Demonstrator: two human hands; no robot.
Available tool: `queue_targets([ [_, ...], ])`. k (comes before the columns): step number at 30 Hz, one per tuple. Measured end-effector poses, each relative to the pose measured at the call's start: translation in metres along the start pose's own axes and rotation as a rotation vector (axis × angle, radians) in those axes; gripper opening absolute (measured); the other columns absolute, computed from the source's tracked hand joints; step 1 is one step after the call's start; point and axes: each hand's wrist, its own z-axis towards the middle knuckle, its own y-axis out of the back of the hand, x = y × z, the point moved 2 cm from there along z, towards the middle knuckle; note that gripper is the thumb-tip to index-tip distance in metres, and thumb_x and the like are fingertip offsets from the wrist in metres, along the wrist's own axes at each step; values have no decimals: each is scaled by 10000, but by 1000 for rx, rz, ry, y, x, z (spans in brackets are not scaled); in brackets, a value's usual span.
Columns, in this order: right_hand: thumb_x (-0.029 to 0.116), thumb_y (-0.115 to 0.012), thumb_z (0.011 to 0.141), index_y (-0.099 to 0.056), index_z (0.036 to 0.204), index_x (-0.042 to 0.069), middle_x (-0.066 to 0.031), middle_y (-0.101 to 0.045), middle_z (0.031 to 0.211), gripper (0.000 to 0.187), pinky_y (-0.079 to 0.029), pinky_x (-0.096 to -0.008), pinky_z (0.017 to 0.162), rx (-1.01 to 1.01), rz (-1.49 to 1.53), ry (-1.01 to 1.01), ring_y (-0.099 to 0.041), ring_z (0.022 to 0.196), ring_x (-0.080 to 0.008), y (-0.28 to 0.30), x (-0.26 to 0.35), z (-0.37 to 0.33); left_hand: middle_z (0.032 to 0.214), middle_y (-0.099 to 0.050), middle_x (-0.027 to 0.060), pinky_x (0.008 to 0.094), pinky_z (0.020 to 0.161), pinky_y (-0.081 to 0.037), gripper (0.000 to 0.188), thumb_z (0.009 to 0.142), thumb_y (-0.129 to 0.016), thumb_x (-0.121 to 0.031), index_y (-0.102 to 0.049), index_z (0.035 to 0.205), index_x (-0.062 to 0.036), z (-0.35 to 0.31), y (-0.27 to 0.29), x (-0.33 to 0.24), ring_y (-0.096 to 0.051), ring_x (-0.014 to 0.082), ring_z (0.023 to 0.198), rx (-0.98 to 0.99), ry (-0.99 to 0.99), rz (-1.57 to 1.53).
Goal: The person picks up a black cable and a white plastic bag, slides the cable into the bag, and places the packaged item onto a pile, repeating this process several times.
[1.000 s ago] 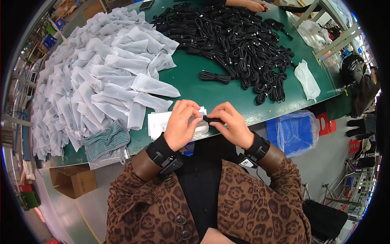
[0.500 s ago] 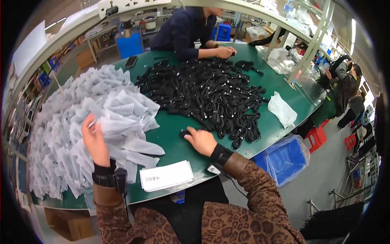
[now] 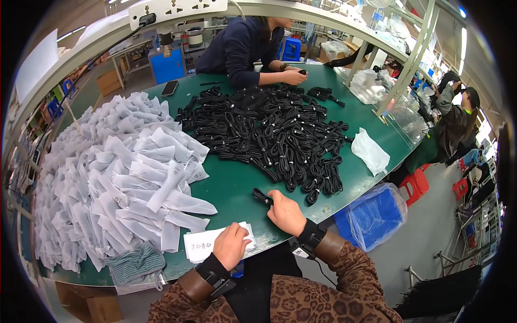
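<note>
My right hand (image 3: 287,212) is closed on a coiled black cable (image 3: 262,196), whose bundled end sticks out past the fingers toward the left. It hovers near the table's front edge. My left hand (image 3: 230,246) rests on a stack of flat white bags (image 3: 198,246) with small dark print, its fingers curled and pinching at the stack's right part. Left of it lies a big heap of filled, frosted white bags (image 3: 113,183). Beyond my right hand spreads a pile of coiled black cables (image 3: 269,126), each bound with a small tie.
A green table (image 3: 229,185) carries everything. A striped grey-green cloth (image 3: 135,264) lies at its front left edge. Right of the cables is a loose white bag (image 3: 370,152). A blue bin (image 3: 371,215) lined with plastic stands at the right. Across the table, a person (image 3: 239,48) handles cables.
My left hand has left the heap of filled bags and come down right onto the flat stack. My right hand has shifted slightly right and nearer with the cable.
</note>
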Motion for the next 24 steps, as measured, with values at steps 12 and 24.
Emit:
queue_targets([
  [12, 60, -635, 906, -598, 1126, 8, -59, -611, 862, 229, -480, -246, 652, 93, 693, -277, -582, 690, -124, 14, -1, -27, 825, -549, 167, 440, 662, -463, 118, 874, -639, -91, -577, 840, 3, 0, -10, 10, -575, 386, 759, -47, 235, -204],
  [24, 32, -684, 844, -674, 1090, 22, -103, -589, 837, 246, -452, -294, 616, 136, 394, 75, -579, 705, -224, 41, 23, -47, 798, -543, 112, 318, 604, -446, 96, 841, -655, 5, -561, 857, 0, -2, 5, 1, -549, 231, 660, -104, 343, -403],
])
